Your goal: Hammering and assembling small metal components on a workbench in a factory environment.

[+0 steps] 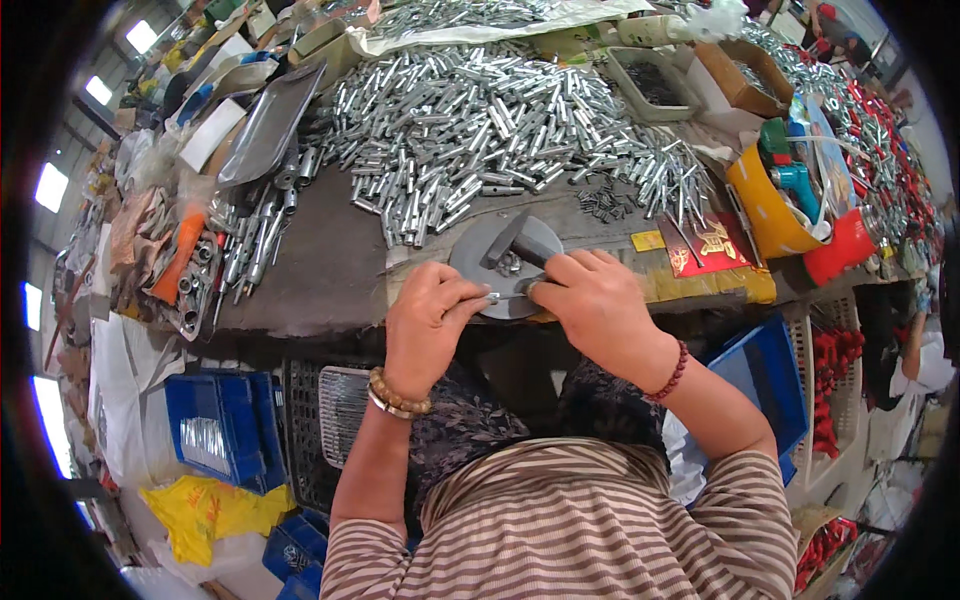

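My left hand (pixel 428 325) is closed, with thumb and forefinger pinching a small silver metal part (pixel 492 298) over the near edge of a round grey metal disc (pixel 468 250). My right hand (pixel 605 310) is wrapped round the handle of a small hammer (pixel 510 240), whose dark head is above the disc. The right thumb and forefinger come together close to the left fingertips; whether they also grip a part is hidden. A few small metal bits (pixel 510 265) lie on the disc beneath the hammer. Beyond it spreads a large heap of silver metal tubes (pixel 450 140).
Short dark pins (pixel 606 203) and a red card (pixel 705 245) lie right of the disc. Wrenches and sockets (pixel 255 240) crowd the left. A cut yellow container (pixel 772 205) stands at the right edge. Blue bins (pixel 215 425) sit below the bench on both sides.
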`<state>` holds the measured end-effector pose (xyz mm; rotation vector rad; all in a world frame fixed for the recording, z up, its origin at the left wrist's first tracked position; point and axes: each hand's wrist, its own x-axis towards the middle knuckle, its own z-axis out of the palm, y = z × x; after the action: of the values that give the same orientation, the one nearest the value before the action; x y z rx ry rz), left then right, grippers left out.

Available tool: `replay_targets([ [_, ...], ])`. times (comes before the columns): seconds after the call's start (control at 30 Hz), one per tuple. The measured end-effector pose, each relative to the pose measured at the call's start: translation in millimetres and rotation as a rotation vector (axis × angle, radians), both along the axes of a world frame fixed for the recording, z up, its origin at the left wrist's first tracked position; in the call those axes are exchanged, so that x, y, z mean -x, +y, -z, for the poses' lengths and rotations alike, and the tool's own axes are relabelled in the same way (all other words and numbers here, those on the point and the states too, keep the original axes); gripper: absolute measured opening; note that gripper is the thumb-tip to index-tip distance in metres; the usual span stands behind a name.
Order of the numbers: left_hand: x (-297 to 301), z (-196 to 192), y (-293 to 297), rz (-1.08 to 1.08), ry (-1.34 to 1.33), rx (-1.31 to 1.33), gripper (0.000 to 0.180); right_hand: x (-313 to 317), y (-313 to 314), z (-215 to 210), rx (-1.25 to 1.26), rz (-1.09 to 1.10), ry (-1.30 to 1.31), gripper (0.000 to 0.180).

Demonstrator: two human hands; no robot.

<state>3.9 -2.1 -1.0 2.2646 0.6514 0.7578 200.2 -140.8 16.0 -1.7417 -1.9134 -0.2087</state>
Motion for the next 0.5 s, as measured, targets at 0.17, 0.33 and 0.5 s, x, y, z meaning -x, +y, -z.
replay_targets([
  [0.17, 0, -2, -2, -0.009, 0.003, 0.001, 0.012, 4, 3, 4, 0.004, -0.004, -0.063, 0.011],
  [0.33, 2, 0, -3, -0.006, -0.018, 0.015, 0.015, -29, 4, 8, -0.145, 0.29, 0.013, 0.008],
  [0.5, 2, 2, -4, -0.005, -0.032, 0.048, 0.015, -74, 12, 13, -0.081, 0.44, 0.014, 0.013],
])
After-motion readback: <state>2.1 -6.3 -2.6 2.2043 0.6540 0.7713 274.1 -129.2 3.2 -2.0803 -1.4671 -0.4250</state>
